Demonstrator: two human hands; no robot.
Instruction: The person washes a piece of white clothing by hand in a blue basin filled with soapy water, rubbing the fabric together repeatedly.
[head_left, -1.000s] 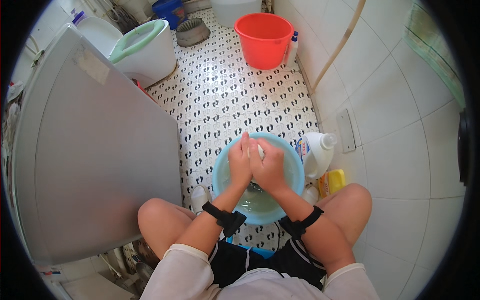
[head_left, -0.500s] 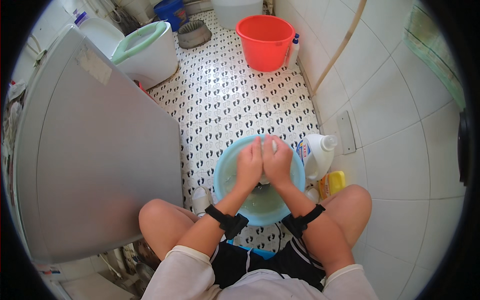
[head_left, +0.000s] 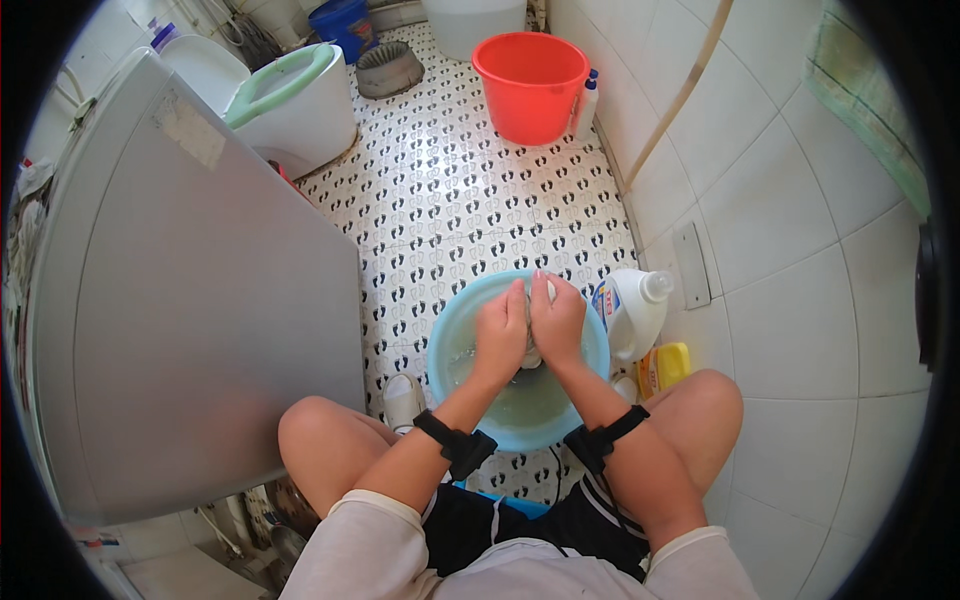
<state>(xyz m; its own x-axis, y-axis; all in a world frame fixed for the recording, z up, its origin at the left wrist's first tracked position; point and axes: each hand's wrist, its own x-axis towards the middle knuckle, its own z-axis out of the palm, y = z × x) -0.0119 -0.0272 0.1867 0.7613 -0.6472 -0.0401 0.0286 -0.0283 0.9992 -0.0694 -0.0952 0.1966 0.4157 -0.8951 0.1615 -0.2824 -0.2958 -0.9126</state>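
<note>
Pale-blue basin (head_left: 439, 366), with left hand (head_left: 502, 333) and right hand (head_left: 558, 325) above it: overlapped a second earlier, they now align, closed around whitish cloth (head_left: 531, 357); squeezing appears ongoing.

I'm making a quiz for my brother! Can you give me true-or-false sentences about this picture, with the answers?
1. The left hand and right hand are over the light blue basin. True.
2. The hands hold a yellow bottle. False: they hold a pale thing.
3. A white jug stands right of the basin. True.
4. The toilet is shut. False: the toilet lid is up.
5. A red bucket stands on the floor. True.
</note>
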